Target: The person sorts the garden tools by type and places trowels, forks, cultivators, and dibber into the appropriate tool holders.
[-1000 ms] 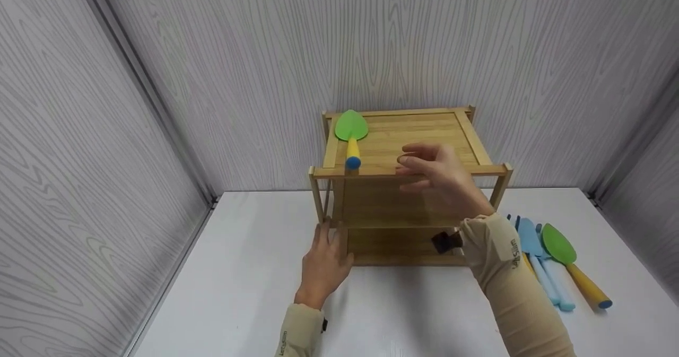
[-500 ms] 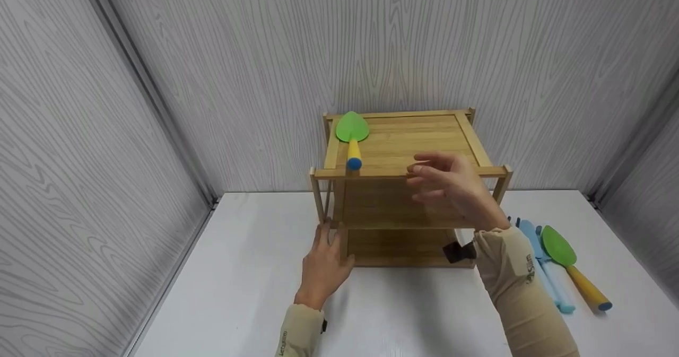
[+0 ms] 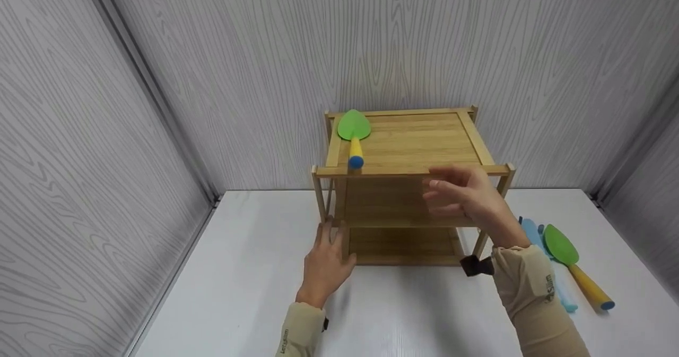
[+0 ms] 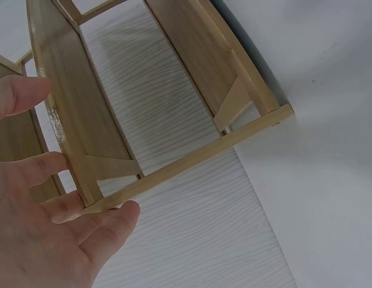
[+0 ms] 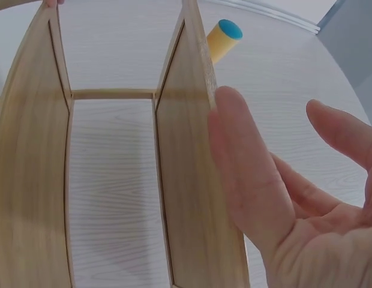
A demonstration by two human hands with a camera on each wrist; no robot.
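A wooden shelf (image 3: 424, 139) with several tiers stands against the back wall. On its top tier, at the left, lies a toy trowel (image 3: 354, 125) with a green blade and a yellow, blue-ended handle overhanging the front edge. My left hand (image 3: 325, 267) rests its extended fingers against the shelf's front left post, near the middle tier; the left wrist view has the fingertips at the post (image 4: 174, 171). My right hand (image 3: 472, 198) hovers before the front right of the shelf. Its fingers are loosely bent and spread from the thumb, with nothing between them in the right wrist view.
On the white table (image 3: 244, 272), to the right of the shelf, lies a second green trowel (image 3: 561, 244) with a yellow handle. Light-blue tools (image 3: 565, 296) lie next to it, partly hidden by my right sleeve. Patterned grey walls (image 3: 254, 81) enclose the table.
My right hand has drawn back from above the top tier's front edge, moving right and down toward me. The left hand stays at the post, and the trowel on top has not moved.
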